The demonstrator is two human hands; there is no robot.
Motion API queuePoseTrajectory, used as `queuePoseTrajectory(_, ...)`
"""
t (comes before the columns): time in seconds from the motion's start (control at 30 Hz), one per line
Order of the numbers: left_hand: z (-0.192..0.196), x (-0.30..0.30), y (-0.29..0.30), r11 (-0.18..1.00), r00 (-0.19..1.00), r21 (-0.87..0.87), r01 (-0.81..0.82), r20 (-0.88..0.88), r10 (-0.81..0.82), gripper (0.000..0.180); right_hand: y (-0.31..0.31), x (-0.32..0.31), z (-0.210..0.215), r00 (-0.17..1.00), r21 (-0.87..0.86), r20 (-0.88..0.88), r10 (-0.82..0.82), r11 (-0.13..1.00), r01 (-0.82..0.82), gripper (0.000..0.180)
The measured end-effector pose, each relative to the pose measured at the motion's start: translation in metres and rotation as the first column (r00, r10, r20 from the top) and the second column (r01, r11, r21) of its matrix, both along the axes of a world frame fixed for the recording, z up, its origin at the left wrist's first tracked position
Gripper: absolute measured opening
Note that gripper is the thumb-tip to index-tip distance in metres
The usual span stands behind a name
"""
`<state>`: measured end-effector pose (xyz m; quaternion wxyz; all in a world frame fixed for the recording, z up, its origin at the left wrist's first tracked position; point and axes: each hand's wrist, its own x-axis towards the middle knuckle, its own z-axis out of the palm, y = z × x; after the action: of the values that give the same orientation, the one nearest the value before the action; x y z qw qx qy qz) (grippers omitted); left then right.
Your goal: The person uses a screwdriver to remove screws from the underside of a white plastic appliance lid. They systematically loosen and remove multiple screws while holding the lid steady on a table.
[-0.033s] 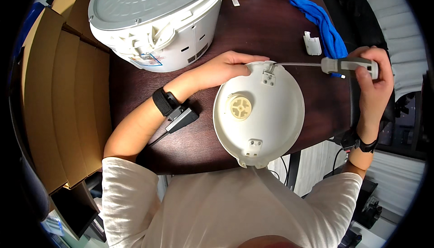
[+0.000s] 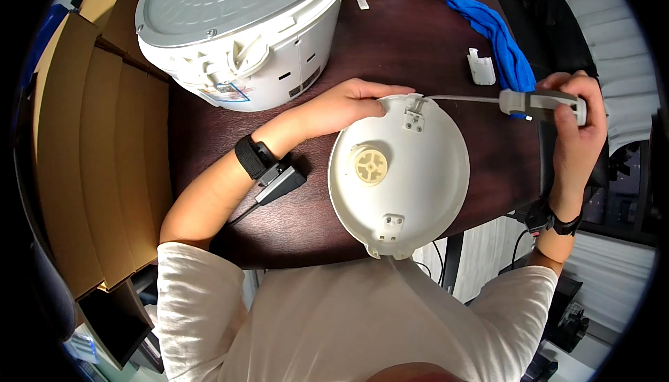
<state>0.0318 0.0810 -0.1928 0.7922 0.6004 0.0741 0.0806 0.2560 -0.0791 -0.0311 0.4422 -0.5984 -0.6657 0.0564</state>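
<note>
A round white plastic lid [image 2: 425, 173] lies with its hollow inner side up near the table's front edge. My left hand [image 2: 355, 107] is closed on its far left rim, thumb inside, fingers along the outer edge. A screwdriver [image 2: 536, 103] with a grey and white handle is gripped in my right hand [image 2: 584, 107]. Its long shaft points left, and the tip meets the far rim beside a small screwed-on metal bracket [image 2: 414, 118]. Whether the tip sits in a screw cannot be made out. A cream round knob-like part [image 2: 371, 166] and a second bracket [image 2: 391, 226] are inside the lid.
A large white appliance body [image 2: 279, 68] with a grey top stands at the far left. A blue cloth [image 2: 495, 33] and a small white plastic piece [image 2: 481, 68] lie at the right. A black cabled device [image 2: 282, 185] rests by my left wrist. Cardboard [image 2: 104, 166] borders the left side.
The screwdriver handle has turned and shifted slightly right in my right hand, with the fingers moving a little. The lid and my left hand look unchanged.
</note>
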Motion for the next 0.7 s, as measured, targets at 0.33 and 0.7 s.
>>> queuePoseTrajectory(0.33,-0.002,0.0,-0.002,0.999,0.999,-0.018,-0.041,0.01,0.041,0.047,0.012,-0.006,-0.018,0.984,0.02,-0.051,0.172,0.985,-0.171,0.009)
queuePoseTrajectory(0.7,0.0,-0.001,-0.001,0.999,1.0,-0.045,-0.021,0.006,0.022,0.048,0.038,-0.039,-0.083,0.693,-0.448,0.622,0.364,0.892,-0.067,0.015)
